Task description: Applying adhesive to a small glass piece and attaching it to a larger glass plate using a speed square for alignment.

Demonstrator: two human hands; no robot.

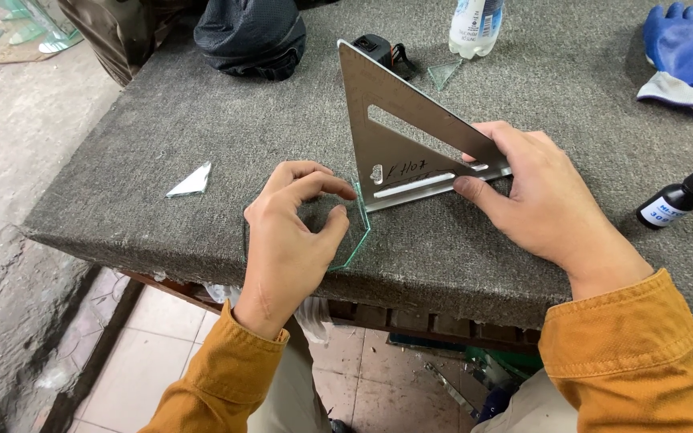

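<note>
We look down on a grey felt-covered counter (202, 120), where our left hand (290, 232) rests on a small pane of clear glass (356, 232) lying flat near the front edge; the fingers (314, 178) are curled and bent down onto the pane, thumb and forefinger tips close together over its top edge, pressing rather than lifting it. Our right hand (535, 192) holds a metal triangular square (387, 136), thumb under its lower edge and fingers laid across the long slanted side, pinching the tool at its right corner. The square lies flat on the felt with its lower left corner touching the right edge of the glass pane. Both wrists show mustard-yellow sleeves (627, 353). To the left, well apart from the hands, lies a small glass offcut (192, 181); another small triangular shard (443, 74) sits behind the square, near a clear plastic bottle (475, 26) at the far edge. A dark small device (384, 53) lies just behind the tip of the square. At the far right a blue and white work glove (683, 56) lies on the felt, and nearer us a small black bottle with a long nozzle (679, 196) stands beside our right hand. Below the counter's edge we see a tiled floor (162, 353).
</note>
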